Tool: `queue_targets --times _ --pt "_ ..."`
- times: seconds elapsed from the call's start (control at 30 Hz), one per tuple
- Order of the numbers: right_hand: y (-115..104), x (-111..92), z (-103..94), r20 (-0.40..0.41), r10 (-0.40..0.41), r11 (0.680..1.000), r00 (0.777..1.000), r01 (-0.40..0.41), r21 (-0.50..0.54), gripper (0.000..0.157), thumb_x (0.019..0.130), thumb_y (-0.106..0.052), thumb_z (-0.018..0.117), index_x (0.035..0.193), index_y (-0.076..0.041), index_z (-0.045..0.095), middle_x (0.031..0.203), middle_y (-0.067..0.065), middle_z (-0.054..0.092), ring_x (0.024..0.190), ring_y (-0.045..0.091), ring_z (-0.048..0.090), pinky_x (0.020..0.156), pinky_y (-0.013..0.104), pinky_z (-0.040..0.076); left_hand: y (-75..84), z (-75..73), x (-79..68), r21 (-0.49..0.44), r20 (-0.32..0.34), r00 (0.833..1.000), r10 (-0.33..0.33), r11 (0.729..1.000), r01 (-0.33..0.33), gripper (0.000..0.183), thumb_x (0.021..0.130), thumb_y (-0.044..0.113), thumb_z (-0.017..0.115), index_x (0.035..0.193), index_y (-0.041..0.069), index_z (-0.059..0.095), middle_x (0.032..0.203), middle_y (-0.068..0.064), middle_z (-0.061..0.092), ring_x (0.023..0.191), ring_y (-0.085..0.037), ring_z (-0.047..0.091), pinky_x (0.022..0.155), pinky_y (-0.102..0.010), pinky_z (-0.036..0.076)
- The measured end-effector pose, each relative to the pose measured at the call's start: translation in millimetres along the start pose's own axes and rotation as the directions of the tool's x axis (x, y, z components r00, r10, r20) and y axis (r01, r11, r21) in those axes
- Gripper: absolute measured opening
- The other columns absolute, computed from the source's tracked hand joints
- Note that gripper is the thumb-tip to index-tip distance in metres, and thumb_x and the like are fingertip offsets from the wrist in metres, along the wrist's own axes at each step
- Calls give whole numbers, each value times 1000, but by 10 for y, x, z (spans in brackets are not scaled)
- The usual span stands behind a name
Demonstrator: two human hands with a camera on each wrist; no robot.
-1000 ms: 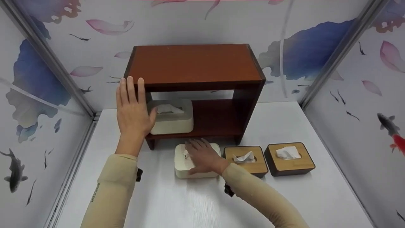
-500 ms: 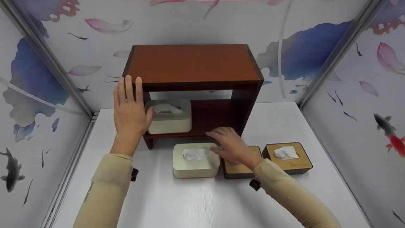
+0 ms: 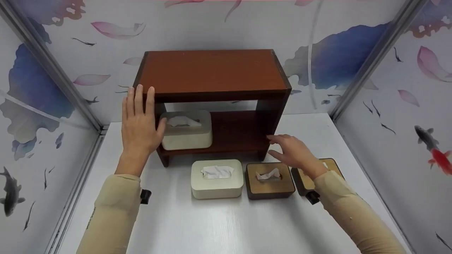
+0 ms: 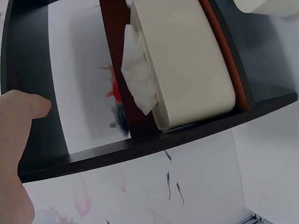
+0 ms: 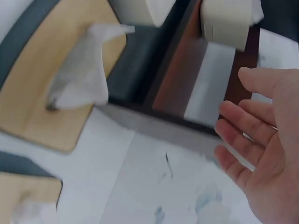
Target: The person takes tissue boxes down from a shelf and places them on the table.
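Observation:
My left hand (image 3: pixel 139 128) lies with straight fingers against the left front edge of a brown wooden shelf (image 3: pixel 215 70). Just right of its thumb, a cream tissue box (image 3: pixel 187 137) stands on the shelf's lower board, its tissue poking out of the top. My right hand (image 3: pixel 295 151) hovers near the shelf's right side panel with loosely bent fingers and holds nothing. Below the shelf, on the table, stand a second cream tissue box (image 3: pixel 217 187), a bamboo-topped tissue box (image 3: pixel 272 188) and another bamboo-topped tissue box (image 3: pixel 332 164), partly hidden by my right wrist.
A white table (image 3: pixel 197 229) carries everything. White panels printed with petals and fish rise at the back and both sides, joined by metal posts (image 3: pixel 374 63). The right part of the shelf's lower board (image 3: pixel 236 130) is bare wood.
My right hand has left the cream tissue box on the table and moved right, past the middle box, to the shelf's right side. My left hand stays at the shelf's left edge.

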State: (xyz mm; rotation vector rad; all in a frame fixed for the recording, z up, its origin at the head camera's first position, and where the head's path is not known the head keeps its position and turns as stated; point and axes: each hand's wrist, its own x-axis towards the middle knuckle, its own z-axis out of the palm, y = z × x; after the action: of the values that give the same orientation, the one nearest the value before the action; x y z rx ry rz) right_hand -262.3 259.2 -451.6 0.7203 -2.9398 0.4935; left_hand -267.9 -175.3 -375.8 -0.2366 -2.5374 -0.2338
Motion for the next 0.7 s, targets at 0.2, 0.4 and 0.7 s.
queue_targets --times 0.2,0.4,0.7 --pt "162 -14 -256 -62 171 985 983 -172 -7 50 93 -28 63 133 0 53 128 20 61 116 37 60 93 55 49 35 152 -154 -26 -184 969 168 984 -175 65 94 25 58 152 13 31 159 -14 26 150 -31 21 125 -45 13" --pt "160 42 -538 -177 220 975 959 -220 17 66 93 -27 63 146 1 36 137 24 52 125 41 51 98 58 45 142 371 -308 23 -75 971 227 974 -226 59 92 29 61 145 12 41 153 -15 37 146 -31 29 124 -44 16" --pt "0 207 -935 -294 203 979 934 -204 25 89 89 -29 68 156 -7 14 155 23 31 143 42 30 113 59 30 217 696 -408 -10 143 977 157 987 -157 64 92 41 61 147 15 40 152 -14 38 145 -33 31 124 -46 12"
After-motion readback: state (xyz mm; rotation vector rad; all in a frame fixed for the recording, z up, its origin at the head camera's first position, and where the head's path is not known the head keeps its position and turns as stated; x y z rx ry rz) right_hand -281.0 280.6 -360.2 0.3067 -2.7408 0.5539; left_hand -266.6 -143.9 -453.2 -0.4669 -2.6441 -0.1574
